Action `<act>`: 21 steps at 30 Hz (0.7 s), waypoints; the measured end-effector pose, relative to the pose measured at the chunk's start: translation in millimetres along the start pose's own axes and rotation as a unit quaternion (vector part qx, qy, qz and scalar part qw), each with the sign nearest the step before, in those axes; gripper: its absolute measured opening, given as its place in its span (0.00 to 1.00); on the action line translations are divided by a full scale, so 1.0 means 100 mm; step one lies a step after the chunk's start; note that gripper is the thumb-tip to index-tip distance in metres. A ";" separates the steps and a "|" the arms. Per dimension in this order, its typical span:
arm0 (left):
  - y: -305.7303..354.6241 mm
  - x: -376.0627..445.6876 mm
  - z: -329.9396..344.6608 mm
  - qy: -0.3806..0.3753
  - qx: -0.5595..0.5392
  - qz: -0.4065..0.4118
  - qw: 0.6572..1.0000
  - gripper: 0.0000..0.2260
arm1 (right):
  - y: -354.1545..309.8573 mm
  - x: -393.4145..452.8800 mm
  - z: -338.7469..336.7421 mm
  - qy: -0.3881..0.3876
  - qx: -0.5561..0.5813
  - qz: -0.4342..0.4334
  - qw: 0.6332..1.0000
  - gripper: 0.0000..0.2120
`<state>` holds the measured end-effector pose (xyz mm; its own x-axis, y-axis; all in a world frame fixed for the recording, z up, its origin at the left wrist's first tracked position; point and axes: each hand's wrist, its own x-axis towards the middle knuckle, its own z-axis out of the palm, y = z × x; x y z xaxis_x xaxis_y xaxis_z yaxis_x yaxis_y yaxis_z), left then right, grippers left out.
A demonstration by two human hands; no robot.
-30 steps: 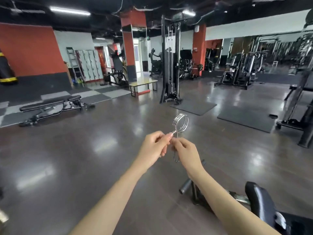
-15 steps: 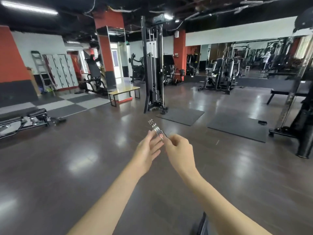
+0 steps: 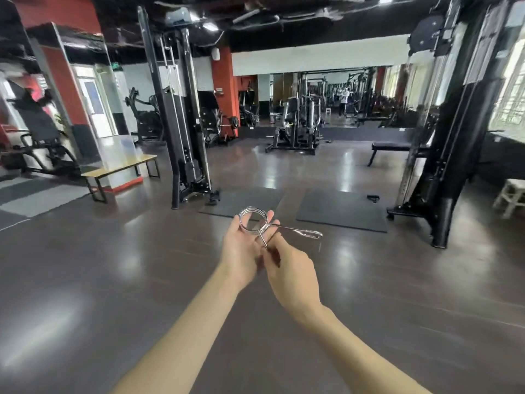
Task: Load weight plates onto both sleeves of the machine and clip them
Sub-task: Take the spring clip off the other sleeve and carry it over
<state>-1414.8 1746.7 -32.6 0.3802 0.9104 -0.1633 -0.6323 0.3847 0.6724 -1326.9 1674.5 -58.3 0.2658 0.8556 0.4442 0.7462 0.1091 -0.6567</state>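
A chrome spring collar clip [image 3: 253, 221] is held in front of me at mid-frame, its coil flat and its two handles pointing right and down. My left hand [image 3: 241, 251] cradles the coil with its fingers curled up around it. My right hand [image 3: 292, 274] pinches the lower handle just below the coil. The longer handle [image 3: 301, 231] sticks out free to the right. No weight plates and no machine sleeve show in this view.
A tall black cable tower [image 3: 181, 118] stands ahead left, another black frame [image 3: 443, 155] at the right. Two dark floor mats [image 3: 341, 209] lie ahead. A wooden bench [image 3: 119, 169] sits left, a white stool [image 3: 511, 194] far right. Bare dark floor surrounds me.
The view has swung right and lifted; the machine seat at bottom has left the frame. The clip has turned from edge-on to flat, and my left hand now cups its coil.
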 end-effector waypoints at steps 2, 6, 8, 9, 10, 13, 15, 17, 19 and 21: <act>0.07 0.54 0.09 -0.015 0.004 -0.008 1.000 0.15 | 0.17 0.45 0.09 0.021 -0.008 0.016 1.000 0.03; 0.04 1.57 0.34 -0.059 0.022 -0.034 0.997 0.13 | 0.65 1.28 0.15 0.051 -0.020 0.037 0.998 0.08; -0.04 2.12 0.54 -0.075 0.054 -0.035 0.995 0.14 | 1.00 1.71 0.10 0.079 -0.020 0.052 0.995 0.10; -0.10 2.39 0.68 -0.093 0.076 -0.035 0.992 0.14 | 1.19 1.93 0.04 0.097 -0.015 0.065 0.993 0.10; -0.17 2.67 0.83 -0.109 0.108 -0.024 0.988 0.13 | 1.40 2.15 -0.03 0.115 -0.008 0.081 0.990 0.10; -0.44 3.48 1.38 -0.145 0.222 0.033 0.964 0.18 | 2.15 2.85 -0.34 0.161 0.020 0.154 0.975 0.11; -0.63 3.96 1.79 -0.184 0.289 0.082 0.936 0.16 | 2.66 3.25 -0.61 0.193 0.053 0.201 0.959 0.12; -0.86 4.42 2.21 -0.227 0.337 0.099 0.909 0.11 | 3.16 3.59 -0.90 0.210 0.071 0.227 0.948 0.12; -1.12 4.80 2.61 -0.276 0.367 0.094 0.883 0.11 | 3.61 3.85 -1.14 0.221 0.079 0.254 0.938 0.12; -1.43 5.16 2.97 -0.322 0.365 0.056 0.872 0.11 | 4.03 4.05 -1.33 0.222 0.090 0.275 0.931 0.13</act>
<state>-928.0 2116.0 1.3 0.7928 0.5705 0.2144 -0.1812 -0.1153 0.9767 -837.7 1997.3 -61.8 0.8339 0.5174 0.1921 0.3181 -0.1661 -0.9334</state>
